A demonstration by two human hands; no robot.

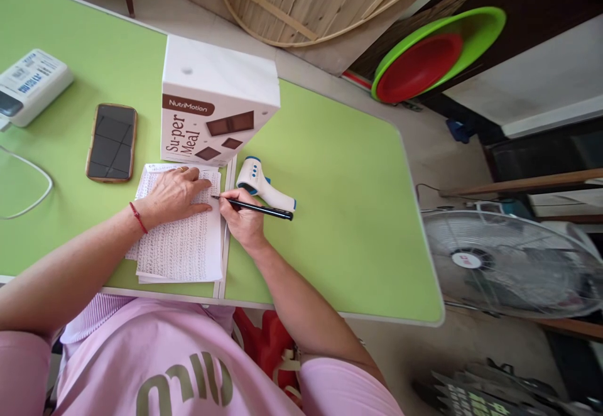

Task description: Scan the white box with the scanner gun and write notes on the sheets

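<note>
My right hand (244,218) is closed round a black pen (264,208), its tip at the right edge of the top sheet of paper (181,252). Dense rows of small handwriting cover that sheet, and more sheets lie under it. Across the upper part of the paper rests my left hand (176,195), palm down with its fingers spread. A white and blue infrared thermometer (266,186) lies just beyond my right hand. Behind the papers stands a white box (221,95) printed "NutriMotion Super Meal".
On the green table (339,215), a phone (112,142) lies left of the papers. Farther left are a white device (32,86) and a white cable (44,177). A floor fan (509,262) stands past the right edge. Green and red basins (419,67) lean at the back.
</note>
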